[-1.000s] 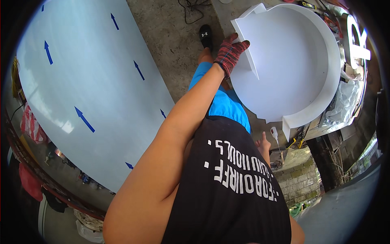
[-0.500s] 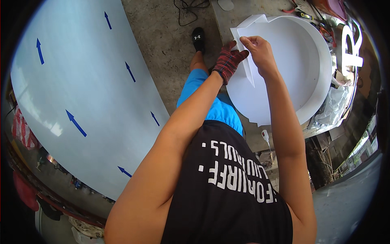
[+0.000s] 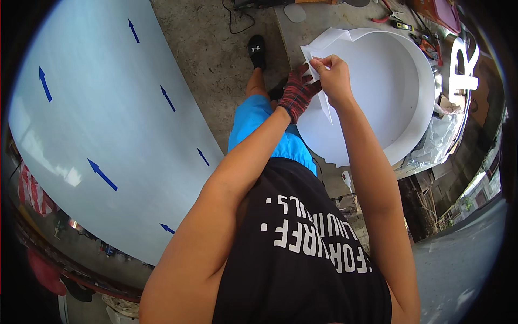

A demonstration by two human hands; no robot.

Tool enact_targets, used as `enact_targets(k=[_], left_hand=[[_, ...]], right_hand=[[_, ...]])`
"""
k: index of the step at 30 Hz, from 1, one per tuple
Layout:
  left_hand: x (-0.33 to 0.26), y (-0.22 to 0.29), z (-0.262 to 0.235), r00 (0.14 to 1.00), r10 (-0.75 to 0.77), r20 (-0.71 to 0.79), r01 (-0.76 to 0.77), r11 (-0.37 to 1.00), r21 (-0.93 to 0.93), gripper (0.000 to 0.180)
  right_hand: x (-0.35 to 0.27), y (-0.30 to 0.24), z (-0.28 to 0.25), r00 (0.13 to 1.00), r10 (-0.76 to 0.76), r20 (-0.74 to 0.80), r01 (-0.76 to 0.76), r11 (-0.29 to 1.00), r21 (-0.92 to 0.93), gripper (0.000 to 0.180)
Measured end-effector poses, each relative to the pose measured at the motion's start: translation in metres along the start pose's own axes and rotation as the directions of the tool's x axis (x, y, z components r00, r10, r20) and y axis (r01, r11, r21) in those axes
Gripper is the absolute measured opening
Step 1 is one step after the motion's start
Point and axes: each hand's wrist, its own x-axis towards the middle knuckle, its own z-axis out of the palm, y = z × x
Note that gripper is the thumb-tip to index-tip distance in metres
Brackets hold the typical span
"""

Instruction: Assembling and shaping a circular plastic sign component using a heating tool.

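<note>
A large round white tray-like piece (image 3: 429, 110) with a raised curved wall lies on the table to my right. Along its left edge, a thin white strip (image 3: 327, 110) stands up, its lower end free and pointed. My left hand (image 3: 298, 94), in a red and dark plaid glove, grips the strip from its outer side. The bare right hand (image 3: 334, 78) pinches the same strip from the inner side, thumb and fingers close together. Both hands nearly meet there, and part of the strip is hidden behind them.
Pliers (image 3: 388, 15) and a yellow-black tool (image 3: 402, 25) lie at the table's far side. A white letter-shaped piece (image 3: 463, 70) stands at the right, above clear plastic wrap (image 3: 434, 137). On my left is a big pale sheet (image 3: 124, 135) with blue arrows. A cable (image 3: 237, 24) runs over the floor.
Both hands have shifted slightly toward me, still on the strip. My right fingertips have come lower and nearer the gloved hand. The whole view has also moved a little.
</note>
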Motion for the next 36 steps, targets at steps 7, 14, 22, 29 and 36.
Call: enact_targets(k=[7, 14, 22, 29, 36], left_hand=[[-0.007, 0.012, 0.011, 0.989, -0.148, -0.002, 0.147, 0.98, -0.138, 0.057], [-0.003, 0.003, -0.004, 0.99, 0.103, 0.098, -0.141, 0.8, 0.583, 0.074], [-0.007, 0.01, 0.014, 0.991, -0.118, -0.07, 0.11, 0.989, -0.101, 0.051], [-0.004, 0.004, -0.001, 0.987, 0.133, 0.091, -0.16, 0.797, 0.582, 0.062], [-0.009, 0.01, 0.004, 0.999, 0.017, 0.035, -0.033, 0.854, 0.52, 0.077]], right_hand=[[0.0, 0.008, 0.0, 0.999, 0.017, -0.028, -0.017, 1.0, 0.01, 0.024], [0.001, 0.007, -0.002, 0.997, 0.072, -0.015, -0.071, 0.997, 0.021, 0.028], [0.003, 0.009, -0.005, 0.998, 0.055, -0.001, -0.055, 0.997, 0.056, 0.028], [0.005, 0.01, -0.004, 1.0, 0.008, 0.023, -0.009, 1.0, 0.023, 0.029], [0.003, 0.005, -0.005, 0.999, -0.005, 0.037, 0.005, 1.0, 0.003, 0.029]])
